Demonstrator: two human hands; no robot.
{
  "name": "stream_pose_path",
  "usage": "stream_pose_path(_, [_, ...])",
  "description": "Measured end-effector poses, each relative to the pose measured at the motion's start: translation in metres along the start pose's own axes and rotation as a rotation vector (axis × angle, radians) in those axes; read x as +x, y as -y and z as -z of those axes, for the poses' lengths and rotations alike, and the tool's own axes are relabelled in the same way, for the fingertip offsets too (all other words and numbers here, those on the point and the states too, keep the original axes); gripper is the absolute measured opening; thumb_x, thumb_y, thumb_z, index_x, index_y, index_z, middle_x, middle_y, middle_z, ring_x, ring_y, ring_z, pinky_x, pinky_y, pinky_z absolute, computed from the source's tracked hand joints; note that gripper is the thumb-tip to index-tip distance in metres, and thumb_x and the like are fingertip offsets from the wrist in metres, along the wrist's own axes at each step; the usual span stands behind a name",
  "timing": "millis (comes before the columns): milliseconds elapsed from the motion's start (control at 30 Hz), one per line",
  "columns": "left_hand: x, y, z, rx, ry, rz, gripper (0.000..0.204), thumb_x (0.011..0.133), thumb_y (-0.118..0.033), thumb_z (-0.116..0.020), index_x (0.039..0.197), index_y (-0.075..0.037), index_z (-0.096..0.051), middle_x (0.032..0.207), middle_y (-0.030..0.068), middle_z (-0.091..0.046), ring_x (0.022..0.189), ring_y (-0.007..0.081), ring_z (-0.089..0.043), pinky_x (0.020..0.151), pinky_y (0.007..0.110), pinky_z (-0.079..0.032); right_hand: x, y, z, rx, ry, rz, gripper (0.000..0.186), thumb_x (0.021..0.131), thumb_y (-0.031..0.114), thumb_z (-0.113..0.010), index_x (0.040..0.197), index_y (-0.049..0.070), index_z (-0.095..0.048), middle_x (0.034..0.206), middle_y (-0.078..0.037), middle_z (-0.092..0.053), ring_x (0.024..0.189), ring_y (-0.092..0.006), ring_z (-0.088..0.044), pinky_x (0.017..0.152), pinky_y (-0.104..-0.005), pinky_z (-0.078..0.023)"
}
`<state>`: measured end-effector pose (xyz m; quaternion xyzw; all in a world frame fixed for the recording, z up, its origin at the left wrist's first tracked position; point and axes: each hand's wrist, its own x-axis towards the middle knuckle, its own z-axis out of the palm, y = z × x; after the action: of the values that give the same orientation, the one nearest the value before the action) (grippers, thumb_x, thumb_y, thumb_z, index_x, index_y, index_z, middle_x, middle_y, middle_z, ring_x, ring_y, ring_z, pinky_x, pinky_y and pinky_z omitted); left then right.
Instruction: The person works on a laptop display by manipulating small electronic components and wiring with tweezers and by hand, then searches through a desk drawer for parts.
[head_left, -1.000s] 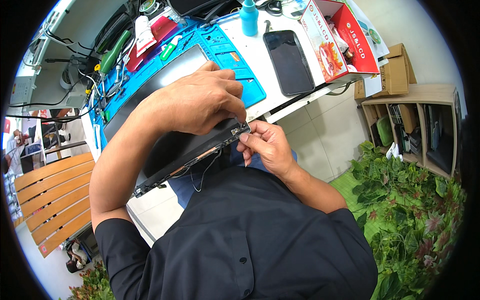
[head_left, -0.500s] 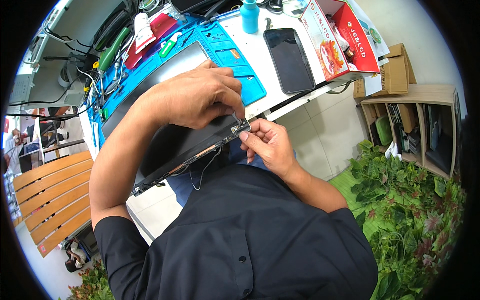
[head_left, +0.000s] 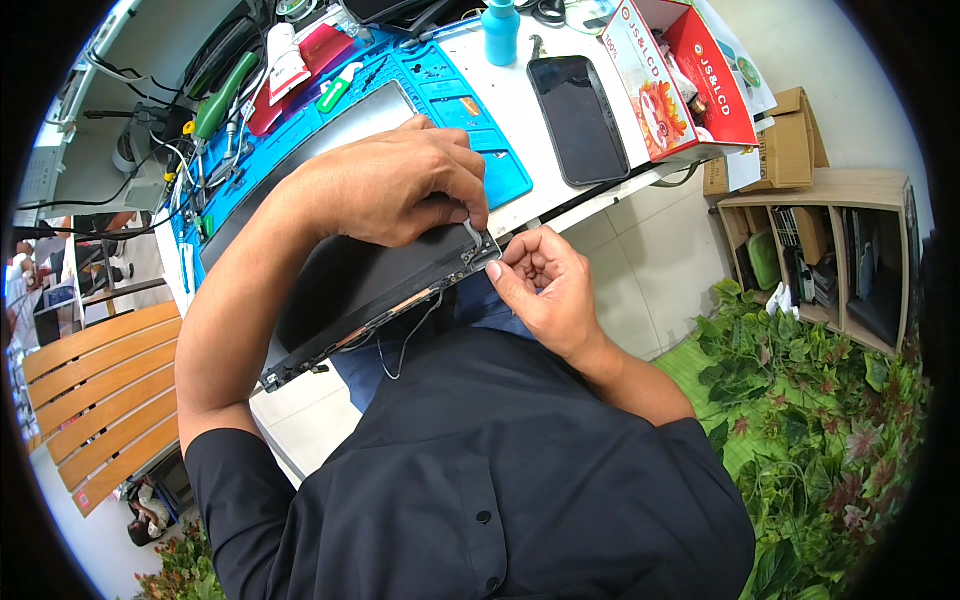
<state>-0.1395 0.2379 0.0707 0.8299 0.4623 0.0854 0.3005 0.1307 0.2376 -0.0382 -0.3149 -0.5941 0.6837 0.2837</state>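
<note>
The left hand [head_left: 425, 190] pinches a thin grey strip [head_left: 472, 232] between thumb and forefinger. The right hand [head_left: 550, 292], fingers curled, has its thumb at the near right corner of the laptop display assembly [head_left: 350, 285]; whether it grips cannot be told. The assembly lies slantwise, partly over the blue work mat [head_left: 502, 172], its near edge above the lap. Beyond the mat lies a smartphone [head_left: 577, 122].

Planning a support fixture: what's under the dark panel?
Blue mat shows beyond the far edge of the dark panel, jeans past its near edge; whatever lies beneath its middle is covered.
</note>
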Motion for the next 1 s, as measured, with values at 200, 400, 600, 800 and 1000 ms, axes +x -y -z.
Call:
stream_pose_path(200, [-0.003, 0.001, -0.002, -0.014, -0.021, -0.002, 0.016, 0.096, -0.006, -0.08, 0.108, -0.015, -0.086, 0.105, -0.0012, -0.073, 0.113, 0.024, -0.063, 0.097, 0.047, -0.045, 0.001, 0.005, -0.002, -0.051, -0.017, 0.07, 0.017, 0.1, 0.005, -0.084, 0.11, 0.001, -0.071, 0.074, 0.006, -0.062, 0.062, 0.0008, -0.047, 0.055, -0.0219, -0.038])
stream_pose_path(400, [-0.007, -0.001, -0.002, -0.033, -0.042, -0.002, 0.018, 0.097, -0.007, -0.08, 0.11, -0.016, -0.087, 0.106, -0.0011, -0.073, 0.111, 0.0227, -0.065, 0.096, 0.043, -0.044, 0.003, 0.005, 0.001, -0.14, 0.0, 0.182, 0.022, 0.098, 0.002, -0.083, 0.12, 0.002, -0.077, 0.076, 0.005, -0.061, 0.061, -0.0009, -0.044, 0.055, -0.0238, -0.036])
stream_pose_path(600, [-0.018, -0.003, -0.006, -0.084, -0.162, 0.031, 0.018, 0.098, -0.007, -0.08, 0.114, -0.012, -0.085, 0.109, 0.0058, -0.076, 0.109, 0.028, -0.072, 0.097, 0.043, -0.05, 0.005, 0.01, 0.003, -0.242, 0.018, 0.231, 0.024, 0.096, 0.002, -0.083, 0.119, 0.002, -0.081, 0.079, 0.001, -0.063, 0.062, -0.0053, -0.047, 0.056, -0.0263, -0.039])
stream_pose_path(800, [-0.053, -0.04, -0.027, -0.033, -0.388, 0.295, 0.018, 0.1, -0.006, -0.079, 0.117, -0.004, -0.081, 0.106, 0.0144, -0.076, 0.092, 0.037, -0.075, 0.077, 0.043, -0.059, 0.008, 0.029, 0.008, -0.39, 0.06, 0.317, 0.024, 0.094, -0.001, -0.081, 0.118, 0.001, -0.082, 0.082, -0.007, -0.069, 0.063, -0.0146, -0.059, 0.06, -0.0314, -0.049])
stream_pose_path(1000, [-0.07, -0.084, -0.052, -0.306, -0.506, 0.6, 0.021, 0.101, -0.009, -0.08, 0.121, -0.002, -0.083, 0.092, 0.0127, -0.075, 0.079, 0.0235, -0.072, 0.074, 0.037, -0.056, 0.013, 0.028, 0.009, -0.464, 0.104, 0.431, 0.027, 0.09, -0.005, -0.079, 0.116, 0.001, -0.082, 0.086, -0.012, -0.072, 0.071, -0.0249, -0.069, 0.065, -0.0375, -0.056])
